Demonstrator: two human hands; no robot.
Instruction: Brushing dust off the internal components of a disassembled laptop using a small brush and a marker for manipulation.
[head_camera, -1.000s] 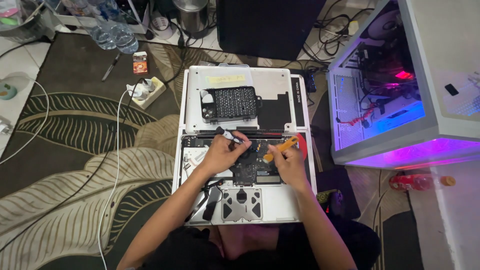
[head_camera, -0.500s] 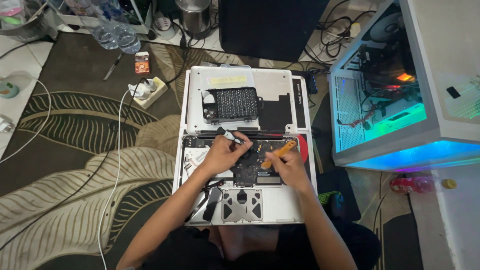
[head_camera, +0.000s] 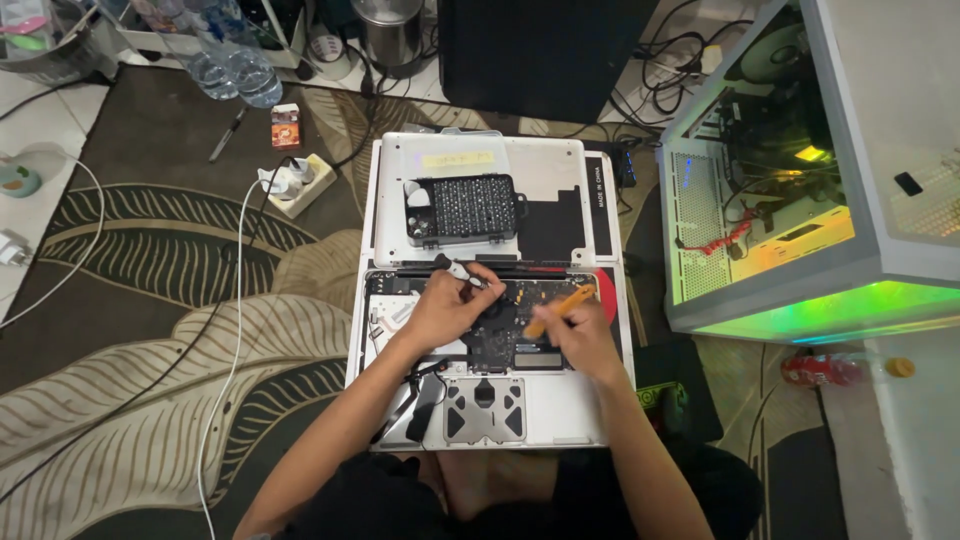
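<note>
Head view: left hand (head_camera: 443, 308) grips a small screwdriver (head_camera: 458, 270) over the opened laptop (head_camera: 490, 400) — right hand (head_camera: 578, 335) closed around an orange pry tool (head_camera: 562, 308) just beside it.

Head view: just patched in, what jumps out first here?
An opened laptop lies on the patterned rug, its insides bare, in the middle of the picture. Over its board the left hand holds a small dark tool and the right hand an orange pry tool. To the right a glass-sided PC case glows green and yellow.
</note>
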